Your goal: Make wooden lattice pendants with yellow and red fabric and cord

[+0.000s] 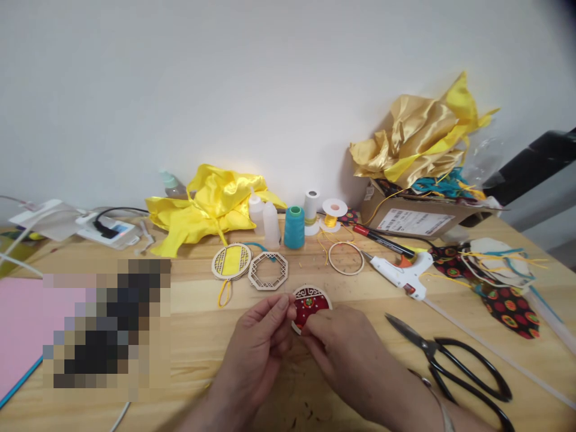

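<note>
A round wooden fretwork ornament [311, 304] with red fabric, small pale beads and a coloured centre is held low over the middle of the table. At its left edge my left hand [263, 336] is closed, with thumb and forefinger pinched together. Across the ornament's lower right lies my right hand [344, 345], its fingers curled against the front. Both hands cover part of the rim, and the right fingertips are hidden. Just beyond them are an octagonal wooden frame [268, 287] and a round fretwork piece backed in yellow [231, 261], with a yellow cord loop.
Black-handled scissors [432, 347] lie right of my right hand, below a white glue gun [400, 273]. A wooden ring [346, 245], teal thread spool [294, 228] and white bottles [271, 225] stand further back. A fabric-filled cardboard box [405, 217] is back right; yellow satin [207, 207] is back left.
</note>
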The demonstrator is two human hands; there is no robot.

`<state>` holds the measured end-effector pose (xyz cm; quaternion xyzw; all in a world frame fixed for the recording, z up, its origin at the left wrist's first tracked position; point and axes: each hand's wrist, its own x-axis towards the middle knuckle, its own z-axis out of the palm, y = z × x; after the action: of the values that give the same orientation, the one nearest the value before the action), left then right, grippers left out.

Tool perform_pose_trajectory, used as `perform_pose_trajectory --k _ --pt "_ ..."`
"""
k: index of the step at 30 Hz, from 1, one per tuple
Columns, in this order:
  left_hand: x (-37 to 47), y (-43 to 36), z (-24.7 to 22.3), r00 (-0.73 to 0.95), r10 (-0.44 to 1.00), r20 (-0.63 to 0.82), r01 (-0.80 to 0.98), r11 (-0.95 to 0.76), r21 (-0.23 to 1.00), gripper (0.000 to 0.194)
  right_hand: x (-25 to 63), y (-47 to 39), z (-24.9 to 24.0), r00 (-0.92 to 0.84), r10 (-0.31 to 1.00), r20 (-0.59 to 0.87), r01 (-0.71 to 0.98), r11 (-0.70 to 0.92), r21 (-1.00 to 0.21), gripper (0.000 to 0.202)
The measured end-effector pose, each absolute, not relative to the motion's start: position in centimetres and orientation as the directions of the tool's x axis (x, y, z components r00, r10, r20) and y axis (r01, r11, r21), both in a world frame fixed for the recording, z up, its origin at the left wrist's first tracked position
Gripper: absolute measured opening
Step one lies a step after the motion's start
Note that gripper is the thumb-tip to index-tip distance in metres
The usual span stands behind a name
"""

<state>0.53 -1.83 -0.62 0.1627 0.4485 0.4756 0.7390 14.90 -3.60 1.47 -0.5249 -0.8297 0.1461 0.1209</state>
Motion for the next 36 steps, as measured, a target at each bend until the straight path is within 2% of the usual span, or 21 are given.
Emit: perform_pose_trajectory --k 8,12,14,17,19,22,25,28,31,33,36 --pt "0.6 -1.9 -0.1 0.122 0.860 -0.496 -0.570 0.470 0.674 0.028 15.8 -3.6 0.9 -0.420 0.908 -0.005 0.801 0.368 -0.473 0.017" --pt "0.6 -1.8 0.0 0.123 0.862 -0.492 -0.569 0.468 0.676 0.028 16.1 -3.1 1.2 -0.440 0.898 0.007 0.741 0.367 -0.562 0.015" --pt "0.7 -1.8 0.1 0.126 0.864 -0.487 -0.574 0.464 0.675 0.027 16.3 -2.6 1.4 -0.386 0.918 0.091 0.724 0.362 -0.587 0.014" --pt "0.7 -1.9 0.2 0.131 0.864 -0.487 -0.587 0.463 0.664 0.026 16.6 -1.9 1.2 -0.171 0.942 0.289 0.732 0.318 -0.602 0.029" --pt "0.7 -1.9 0.2 0.133 0.864 -0.486 -0.589 0.464 0.662 0.026 16.9 -1.7 1.1 -0.105 0.933 0.344 0.686 0.319 -0.654 0.035" --pt "0.7 -2.1 0.2 0.146 0.864 -0.481 -0.569 0.471 0.674 0.025 16.9 -1.8 1.1 -0.195 0.934 0.300 0.540 0.358 -0.762 0.037" --pt "0.7 -2.2 0.0 0.180 0.875 -0.449 -0.543 0.469 0.697 0.021 16.6 -2.0 1.1 -0.300 0.923 0.243 0.448 0.361 -0.818 0.039" --pt "0.7 -2.4 -0.2 0.208 0.883 -0.422 -0.521 0.464 0.716 0.019 16.1 -2.0 1.0 -0.347 0.917 0.195 0.431 0.341 -0.835 0.038" --pt "0.8 -2.5 -0.2 0.223 0.882 -0.414 -0.500 0.468 0.728 0.020 16.0 -1.8 0.9 -0.355 0.922 0.158 0.444 0.315 -0.839 0.022" --pt "0.8 -2.5 -0.2 0.214 0.886 -0.411 -0.494 0.461 0.737 0.020 16.1 -1.5 0.9 -0.338 0.927 0.163 0.447 0.310 -0.839 0.015" --pt "0.8 -2.5 -0.2 0.168 0.894 -0.415 -0.484 0.441 0.756 0.020 16.7 -1.1 1.1 -0.292 0.939 0.182 0.435 0.300 -0.849 0.015"
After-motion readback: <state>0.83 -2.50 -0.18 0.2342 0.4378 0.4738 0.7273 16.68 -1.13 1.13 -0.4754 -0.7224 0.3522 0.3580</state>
